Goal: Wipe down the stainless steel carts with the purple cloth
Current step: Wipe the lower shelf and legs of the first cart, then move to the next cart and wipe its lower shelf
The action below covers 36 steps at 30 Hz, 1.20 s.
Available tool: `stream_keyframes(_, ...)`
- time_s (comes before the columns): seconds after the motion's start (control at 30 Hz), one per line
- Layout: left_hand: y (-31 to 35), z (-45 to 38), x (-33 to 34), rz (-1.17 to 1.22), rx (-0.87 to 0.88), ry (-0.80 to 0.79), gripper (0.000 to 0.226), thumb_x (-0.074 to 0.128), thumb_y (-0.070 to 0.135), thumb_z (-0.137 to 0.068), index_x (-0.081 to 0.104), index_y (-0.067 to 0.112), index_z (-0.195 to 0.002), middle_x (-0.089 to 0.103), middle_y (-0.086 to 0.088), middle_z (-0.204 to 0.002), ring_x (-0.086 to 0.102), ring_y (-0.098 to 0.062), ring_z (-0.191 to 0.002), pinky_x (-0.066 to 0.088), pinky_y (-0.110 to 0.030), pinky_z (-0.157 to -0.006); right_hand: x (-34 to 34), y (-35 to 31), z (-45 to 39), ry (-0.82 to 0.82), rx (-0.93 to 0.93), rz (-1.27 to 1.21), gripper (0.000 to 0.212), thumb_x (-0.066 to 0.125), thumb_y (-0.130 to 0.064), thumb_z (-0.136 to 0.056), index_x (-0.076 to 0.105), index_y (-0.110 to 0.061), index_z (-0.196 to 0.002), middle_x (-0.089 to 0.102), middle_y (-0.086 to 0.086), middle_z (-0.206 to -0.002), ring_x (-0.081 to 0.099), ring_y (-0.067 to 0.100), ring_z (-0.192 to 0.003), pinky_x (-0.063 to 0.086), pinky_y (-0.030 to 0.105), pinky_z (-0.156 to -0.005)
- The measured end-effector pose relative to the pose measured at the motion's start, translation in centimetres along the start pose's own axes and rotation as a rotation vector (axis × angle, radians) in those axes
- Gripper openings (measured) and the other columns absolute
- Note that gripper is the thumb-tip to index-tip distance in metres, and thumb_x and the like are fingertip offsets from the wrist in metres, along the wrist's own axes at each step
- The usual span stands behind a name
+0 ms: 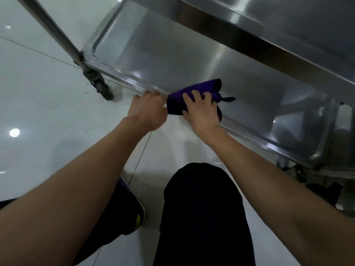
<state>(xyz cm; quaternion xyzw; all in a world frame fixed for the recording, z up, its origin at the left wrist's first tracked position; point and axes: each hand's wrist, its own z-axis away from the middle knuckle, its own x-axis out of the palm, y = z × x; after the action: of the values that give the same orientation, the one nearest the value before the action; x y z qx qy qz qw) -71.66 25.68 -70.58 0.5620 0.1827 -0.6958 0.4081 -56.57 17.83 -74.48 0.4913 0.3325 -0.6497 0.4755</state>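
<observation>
A stainless steel cart's bottom shelf (172, 60) slants across the upper half of the view, with a raised rim along its near edge. A folded purple cloth (192, 93) is draped over that near rim. My right hand (199, 110) lies on the cloth, fingers spread and curled over it, pressing it onto the rim. My left hand (148, 110) sits just left of the cloth, its fingers curled round the cloth's left edge at the rim. A short tag of the cloth sticks out to the right.
The cart's upper shelf (288, 31) overhangs at the top right. A cart leg (57, 35) ends in a caster wheel (101, 87) on the glossy white tiled floor. My dark-trousered knees (201, 217) and a shoe (134, 217) are below. Another caster sits at far right.
</observation>
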Motion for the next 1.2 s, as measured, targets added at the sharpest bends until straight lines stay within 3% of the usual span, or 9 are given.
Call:
stream_keyframes(0.23, -6.3, 0.9, -1.3, 0.065, -0.121, -0.016, 0.039, 0.05, 0.027, -0.1, 0.056, 0.019, -0.137, 0.059, -0.007, -0.136, 0.052, -0.028, -0.126, 0.043, -0.051, -0.105, -1.8, -4.3, -1.9, -0.003, -0.106, -0.052, 0.051, 0.053, -0.015, -0.096, 0.042, -0.02, -0.145, 0.048, 0.009, -0.143, 0.044, 0.038, -0.122, 0.045, 0.052, -0.096)
stream_keyframes(0.43, -11.9, 5.5, -8.3, 0.168, -0.215, -0.057, 0.038, 0.046, 0.028, -0.099, 0.056, 0.018, -0.134, 0.058, -0.007, -0.133, 0.05, -0.029, -0.123, 0.039, -0.047, -0.098, -9.6, -9.3, -0.7, -0.106, -0.196, -0.247, 0.051, 0.062, -0.013, -0.093, 0.049, -0.017, -0.143, 0.054, 0.005, -0.138, 0.05, 0.027, -0.125, 0.044, 0.044, -0.106)
stream_keyframes(0.63, -16.0, 15.7, -18.7, 0.246, -0.38, -0.088, 0.04, 0.043, 0.03, -0.102, 0.053, 0.018, -0.139, 0.055, -0.009, -0.139, 0.049, -0.03, -0.126, 0.041, -0.049, -0.099, -22.3, -17.8, 4.4, -0.217, -0.323, -0.401, 0.051, 0.063, -0.014, -0.093, 0.05, -0.019, -0.142, 0.055, 0.001, -0.134, 0.053, 0.018, -0.121, 0.045, 0.04, -0.105)
stream_keyframes(0.9, -21.0, 31.1, -39.0, 0.401, -0.621, 0.016, 0.044, 0.042, 0.036, -0.105, 0.049, 0.02, -0.146, 0.056, -0.006, -0.142, 0.051, -0.028, -0.128, 0.043, -0.046, -0.101, -44.6, -30.9, 11.1, -0.333, -0.576, -0.348, 0.052, 0.063, -0.018, -0.091, 0.051, -0.022, -0.142, 0.058, 0.0, -0.134, 0.053, 0.021, -0.121, 0.047, 0.041, -0.099)
stream_keyframes(1.07, -25.9, 35.5, -50.1, 0.398, -0.67, 0.041, 0.044, 0.043, 0.038, -0.105, 0.05, 0.021, -0.145, 0.057, -0.006, -0.141, 0.053, -0.028, -0.126, 0.044, -0.046, -0.098, -56.8, -37.5, 11.5, -0.348, -0.712, -0.265, 0.054, 0.063, -0.02, -0.091, 0.05, -0.023, -0.143, 0.057, 0.003, -0.136, 0.054, 0.026, -0.12, 0.049, 0.046, -0.095)
stream_keyframes(1.2, -29.0, 37.0, -56.8, 0.387, -0.691, 0.076, 0.045, 0.043, 0.04, -0.104, 0.049, 0.023, -0.145, 0.056, -0.005, -0.143, 0.054, -0.028, -0.126, 0.045, -0.047, -0.099, -63.8, -40.6, 9.8, -0.291, -0.702, -0.298, 0.055, 0.064, -0.021, -0.09, 0.051, -0.025, -0.142, 0.058, 0.001, -0.136, 0.054, 0.024, -0.119, 0.049, 0.044, -0.096)
